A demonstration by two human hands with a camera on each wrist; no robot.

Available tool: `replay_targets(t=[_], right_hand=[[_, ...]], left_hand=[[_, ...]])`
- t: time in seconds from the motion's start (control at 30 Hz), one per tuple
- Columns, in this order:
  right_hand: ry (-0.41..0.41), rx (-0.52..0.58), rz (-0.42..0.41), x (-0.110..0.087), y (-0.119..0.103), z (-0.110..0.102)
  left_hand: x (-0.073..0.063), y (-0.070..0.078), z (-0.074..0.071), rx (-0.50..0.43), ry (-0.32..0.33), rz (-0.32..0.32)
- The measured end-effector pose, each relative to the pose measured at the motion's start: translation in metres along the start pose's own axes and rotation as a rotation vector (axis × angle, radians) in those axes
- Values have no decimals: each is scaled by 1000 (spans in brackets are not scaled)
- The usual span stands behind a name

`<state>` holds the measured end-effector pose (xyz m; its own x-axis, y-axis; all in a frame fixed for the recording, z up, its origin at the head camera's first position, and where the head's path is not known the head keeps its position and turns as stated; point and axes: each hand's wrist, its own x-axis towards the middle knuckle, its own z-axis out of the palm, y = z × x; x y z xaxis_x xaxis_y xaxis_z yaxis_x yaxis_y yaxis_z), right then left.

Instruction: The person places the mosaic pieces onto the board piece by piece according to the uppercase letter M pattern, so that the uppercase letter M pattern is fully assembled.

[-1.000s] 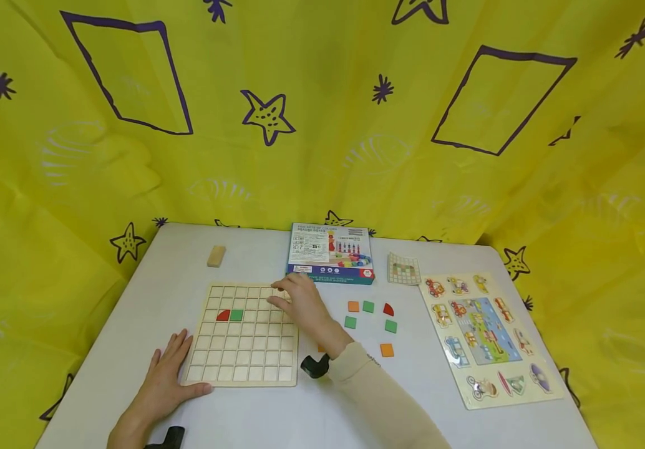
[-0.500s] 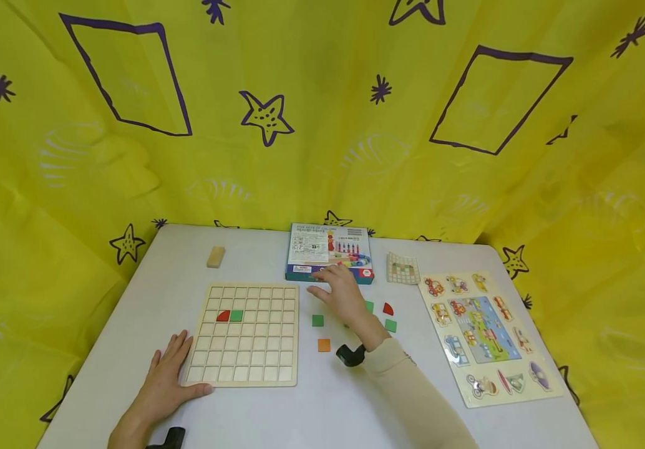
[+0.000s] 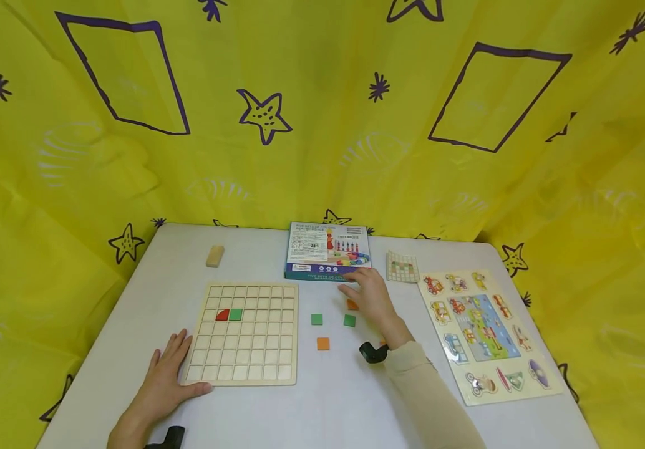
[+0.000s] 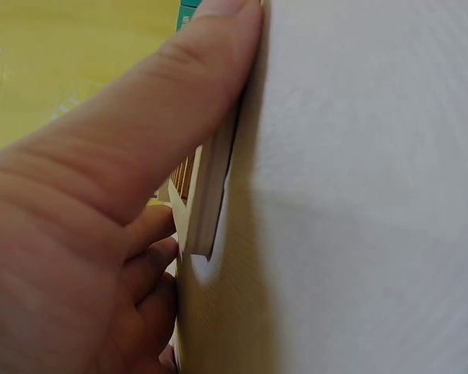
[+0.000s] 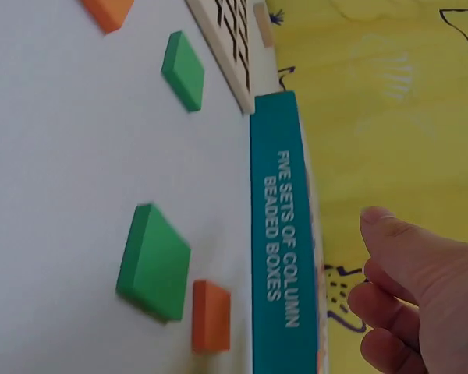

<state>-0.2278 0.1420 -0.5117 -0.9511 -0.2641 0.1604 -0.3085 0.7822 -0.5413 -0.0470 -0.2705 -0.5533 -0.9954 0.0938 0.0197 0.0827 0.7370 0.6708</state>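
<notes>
A wooden grid board (image 3: pixel 240 373) lies on the white table, with a red quarter-round tile (image 3: pixel 223 315) and a green square tile (image 3: pixel 235 315) side by side in its cells. At the board's near left corner rests my left hand (image 3: pixel 156 383), fingers spread along the side and thumb at the front edge. Over the loose tiles hovers my right hand (image 3: pixel 373 299), loosely bent, with nothing visible between thumb and fingers. An orange tile (image 3: pixel 352 305) shows partly under it. Green tiles (image 3: pixel 317 319) and another orange tile (image 3: pixel 323 343) lie between board and hand; more is hidden behind the hand.
Behind the tiles lies a flat box (image 3: pixel 328 252) labelled for beaded columns. A pattern card (image 3: pixel 402 267) and a vehicle puzzle board (image 3: pixel 488 337) are on the right. A small wooden block (image 3: pixel 215 255) lies at the back left. Yellow curtain (image 3: pixel 322 156) surrounds the table.
My right hand has moved rightward from above the board to above the loose tiles, uncovering a green and an orange tile beside the board. The left hand has stayed in place.
</notes>
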Motion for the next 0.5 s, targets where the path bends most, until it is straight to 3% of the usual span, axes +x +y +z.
replay_targets(t=[0.33,0.5], right_hand=[[-31,-15,36,-9,23,-2],[-50,-37,-8,-13,32,-1]], left_hand=[[1,-2,1,2,6,7],[1,-2,1,-2,3,1]])
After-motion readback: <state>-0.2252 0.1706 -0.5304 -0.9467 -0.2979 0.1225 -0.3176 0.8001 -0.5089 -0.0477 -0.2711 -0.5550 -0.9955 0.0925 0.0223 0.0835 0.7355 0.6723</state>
